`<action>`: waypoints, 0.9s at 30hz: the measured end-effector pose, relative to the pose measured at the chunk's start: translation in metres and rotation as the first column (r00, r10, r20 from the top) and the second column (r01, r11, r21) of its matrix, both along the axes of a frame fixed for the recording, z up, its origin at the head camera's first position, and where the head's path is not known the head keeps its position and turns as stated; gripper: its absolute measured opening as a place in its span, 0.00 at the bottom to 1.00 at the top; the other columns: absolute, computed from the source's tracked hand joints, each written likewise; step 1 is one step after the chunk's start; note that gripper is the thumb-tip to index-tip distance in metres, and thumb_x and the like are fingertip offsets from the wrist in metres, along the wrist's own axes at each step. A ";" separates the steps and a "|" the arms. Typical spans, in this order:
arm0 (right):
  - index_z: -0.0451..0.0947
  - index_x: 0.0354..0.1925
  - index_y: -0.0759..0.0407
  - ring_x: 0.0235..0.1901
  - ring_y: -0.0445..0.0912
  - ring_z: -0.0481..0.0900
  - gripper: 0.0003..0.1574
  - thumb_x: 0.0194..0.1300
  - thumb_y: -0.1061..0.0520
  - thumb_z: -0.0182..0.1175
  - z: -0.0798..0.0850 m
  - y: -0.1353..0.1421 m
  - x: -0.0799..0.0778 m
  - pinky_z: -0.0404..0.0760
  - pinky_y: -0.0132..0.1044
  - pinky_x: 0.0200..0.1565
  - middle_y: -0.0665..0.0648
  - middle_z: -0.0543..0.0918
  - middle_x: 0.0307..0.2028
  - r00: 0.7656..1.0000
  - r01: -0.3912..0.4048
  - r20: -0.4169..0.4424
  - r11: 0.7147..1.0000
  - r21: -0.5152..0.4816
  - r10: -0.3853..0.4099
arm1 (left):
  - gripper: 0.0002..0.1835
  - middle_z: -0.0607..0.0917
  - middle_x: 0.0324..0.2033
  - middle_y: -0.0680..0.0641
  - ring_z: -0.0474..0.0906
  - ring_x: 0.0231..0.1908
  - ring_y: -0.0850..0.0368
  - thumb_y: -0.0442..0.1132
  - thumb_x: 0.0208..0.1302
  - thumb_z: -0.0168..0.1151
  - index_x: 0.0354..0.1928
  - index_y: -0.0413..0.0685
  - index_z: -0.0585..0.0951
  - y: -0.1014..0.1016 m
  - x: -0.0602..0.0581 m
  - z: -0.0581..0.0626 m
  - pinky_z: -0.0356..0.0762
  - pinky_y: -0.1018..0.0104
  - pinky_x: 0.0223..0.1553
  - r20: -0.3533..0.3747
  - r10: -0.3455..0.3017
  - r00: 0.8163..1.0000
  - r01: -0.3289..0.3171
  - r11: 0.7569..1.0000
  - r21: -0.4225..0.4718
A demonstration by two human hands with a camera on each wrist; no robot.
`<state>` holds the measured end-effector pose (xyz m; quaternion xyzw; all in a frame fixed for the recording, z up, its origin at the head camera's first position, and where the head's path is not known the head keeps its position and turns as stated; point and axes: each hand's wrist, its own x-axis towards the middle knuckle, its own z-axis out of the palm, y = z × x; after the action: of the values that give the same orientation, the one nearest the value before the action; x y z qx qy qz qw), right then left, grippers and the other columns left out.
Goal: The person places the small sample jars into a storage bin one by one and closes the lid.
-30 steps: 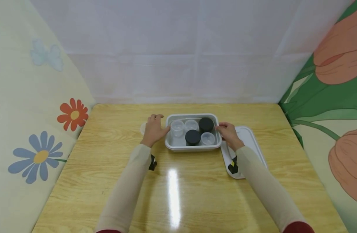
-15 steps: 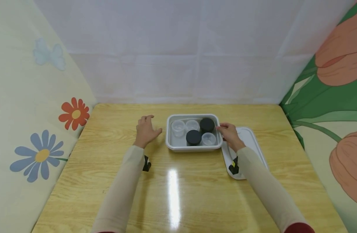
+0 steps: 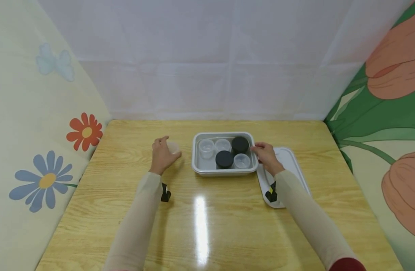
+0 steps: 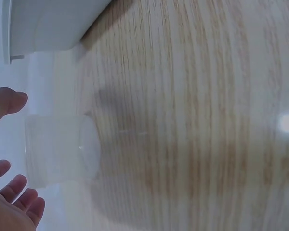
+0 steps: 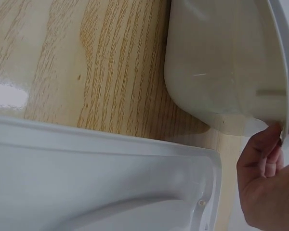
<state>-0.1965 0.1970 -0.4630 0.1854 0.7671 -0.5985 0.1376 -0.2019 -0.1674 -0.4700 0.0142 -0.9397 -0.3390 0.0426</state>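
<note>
A white rectangular tub (image 3: 224, 172) stands mid-table in the head view. Inside are two black-lidded jars (image 3: 224, 159) and several clear, lidless-looking cups (image 3: 241, 162). My right hand (image 3: 266, 155) pinches the tub's right rim between thumb and fingers, as the right wrist view also shows. To the tub's left, a clear plastic cup (image 4: 62, 150) stands on the table. My left hand (image 3: 162, 155) is beside this cup, thumb on one side and fingers on the other, spread apart with a gap showing between thumb and cup.
A white lid (image 3: 292, 167) lies flat on the wooden table (image 3: 228, 226), right of the tub and partly beneath my right forearm. A white cloth backdrop (image 3: 207, 75) rises behind the table, with flower-printed panels at both sides.
My left hand has moved left, away from the tub, bringing the clear cup into view between thumb and fingers. The right hand keeps its pinch on the rim.
</note>
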 end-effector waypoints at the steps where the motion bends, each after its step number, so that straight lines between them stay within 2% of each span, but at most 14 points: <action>1: 0.63 0.66 0.61 0.55 0.50 0.72 0.29 0.71 0.54 0.52 0.000 0.000 0.000 0.76 0.34 0.41 0.63 0.71 0.61 1.000 0.001 -0.001 1.000 -0.001 -0.001 | 0.44 0.63 0.60 0.27 0.62 0.58 0.32 0.43 0.48 0.68 0.66 0.35 0.61 -0.001 0.000 -0.001 0.71 0.36 0.52 0.010 0.005 1.000 -0.005 1.000 0.018; 6: 0.63 0.66 0.61 0.55 0.50 0.72 0.29 0.71 0.54 0.51 -0.001 0.001 0.001 0.76 0.34 0.41 0.63 0.71 0.61 1.000 -0.004 -0.002 1.000 -0.001 0.004 | 0.46 0.61 0.60 0.28 0.61 0.58 0.34 0.43 0.49 0.67 0.68 0.36 0.57 -0.004 0.002 -0.007 0.70 0.38 0.54 0.083 0.023 0.996 -0.032 0.994 0.101; 9: 0.63 0.66 0.61 0.55 0.50 0.72 0.29 0.71 0.53 0.51 -0.002 0.001 0.000 0.76 0.33 0.40 0.63 0.71 0.61 1.000 -0.009 -0.001 1.000 0.001 0.009 | 0.46 0.61 0.60 0.28 0.61 0.58 0.34 0.43 0.49 0.67 0.68 0.36 0.56 -0.005 0.002 -0.011 0.70 0.38 0.55 0.099 0.032 0.995 -0.046 0.990 0.134; 18: 0.63 0.66 0.63 0.50 0.47 0.72 0.29 0.70 0.54 0.51 0.003 -0.001 -0.003 0.75 0.31 0.37 0.63 0.71 0.61 1.000 -0.002 -0.013 1.000 0.004 0.002 | 0.42 0.64 0.58 0.29 0.65 0.56 0.35 0.39 0.49 0.68 0.65 0.33 0.61 -0.009 0.000 -0.025 0.69 0.40 0.56 0.038 0.078 0.996 -0.085 0.971 0.225; 21: 0.64 0.65 0.62 0.48 0.45 0.72 0.29 0.70 0.53 0.51 0.002 0.000 -0.002 0.75 0.30 0.35 0.63 0.72 0.60 1.000 -0.002 -0.008 1.000 0.009 0.002 | 0.41 0.66 0.57 0.29 0.66 0.55 0.35 0.38 0.49 0.69 0.64 0.32 0.62 -0.009 0.000 -0.027 0.69 0.41 0.57 0.019 0.077 0.997 -0.079 0.962 0.261; 27: 0.63 0.66 0.62 0.50 0.47 0.73 0.29 0.70 0.53 0.51 -0.001 0.000 -0.001 0.75 0.30 0.35 0.63 0.72 0.60 1.000 -0.008 -0.001 1.000 0.008 0.008 | 0.40 0.68 0.57 0.28 0.68 0.55 0.35 0.35 0.49 0.69 0.63 0.29 0.62 -0.009 0.002 -0.028 0.68 0.42 0.58 0.011 0.061 0.998 -0.062 0.951 0.303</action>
<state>-0.1978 0.1973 -0.4640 0.1826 0.7702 -0.5951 0.1391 -0.1997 -0.1761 -0.4976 0.0502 -0.8757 -0.4776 0.0496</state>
